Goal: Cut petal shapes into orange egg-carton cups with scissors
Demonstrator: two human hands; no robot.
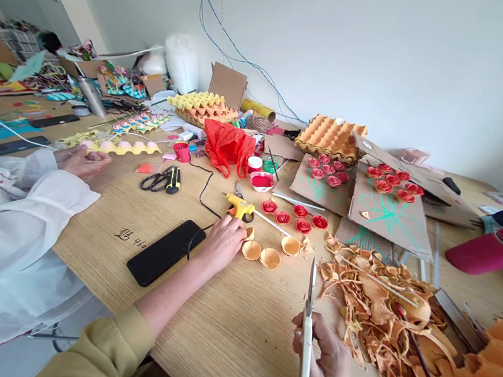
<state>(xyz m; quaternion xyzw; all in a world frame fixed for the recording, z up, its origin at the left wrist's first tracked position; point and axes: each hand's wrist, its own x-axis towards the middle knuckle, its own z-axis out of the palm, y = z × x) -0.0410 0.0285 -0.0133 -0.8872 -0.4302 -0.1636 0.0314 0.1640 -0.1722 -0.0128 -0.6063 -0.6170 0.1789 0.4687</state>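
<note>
My left hand point(224, 244) rests on the table beside the yellow glue gun point(240, 208). Its fingers are closed at the edge of a small orange egg-carton cup point(249, 234), partly hidden by them. Three more cut cups stand close by, among them one in front point(270, 258) and one to the right point(290, 246). In my right hand point(325, 364) is a pair of scissors point(306, 340) with white handles, held upright with blades pointing away and looking closed. Several red paper-pulp roses point(282, 218) lie behind the cups.
A heap of orange carton scraps point(374, 312) covers the right side. A black phone point(166, 251) lies left of my forearm. Cardboard panels point(388, 217) with roses, a dish of red paint point(262, 180) and a red bag point(228, 148) stand behind. Another person's hands point(82, 160) work at left.
</note>
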